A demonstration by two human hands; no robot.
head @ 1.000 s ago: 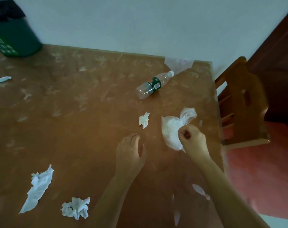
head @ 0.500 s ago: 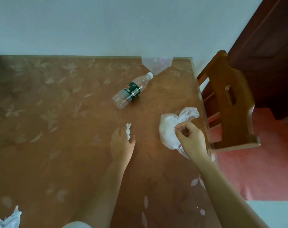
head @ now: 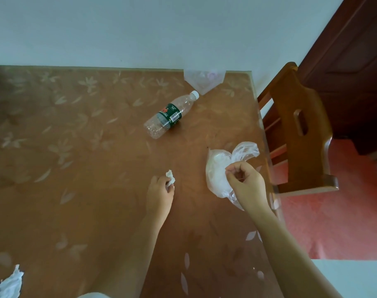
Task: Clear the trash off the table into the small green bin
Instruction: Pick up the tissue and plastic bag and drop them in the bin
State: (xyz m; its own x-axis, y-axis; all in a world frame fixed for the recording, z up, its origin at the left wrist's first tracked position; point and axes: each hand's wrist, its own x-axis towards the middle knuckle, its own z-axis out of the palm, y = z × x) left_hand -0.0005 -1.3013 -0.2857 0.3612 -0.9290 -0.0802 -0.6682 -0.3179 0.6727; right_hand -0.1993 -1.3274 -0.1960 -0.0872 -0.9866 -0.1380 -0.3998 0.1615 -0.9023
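Observation:
My left hand [head: 159, 193] pinches a small crumpled white tissue [head: 170, 178] on the brown flowered table [head: 75, 168]. To its right, my right hand [head: 246, 182] is closed on a clear plastic bag [head: 217, 172] with something white inside, near the table's right edge. An empty plastic bottle [head: 170, 115] with a dark green label lies on its side further back. A crumpled tissue [head: 7, 286] sits at the bottom left corner. A clear plastic wrapper [head: 203, 80] rests at the far edge by the wall. The green bin is out of view.
A wooden chair [head: 297, 130] stands close against the table's right edge. Behind it is a dark wooden door [head: 351, 50], with red floor [head: 333, 222] below. A pale wall runs along the table's far side.
My left hand reached forward and took hold of the small tissue. The view swung right, so the green bin and the left tissues left the frame. My right hand kept its grip on the bag.

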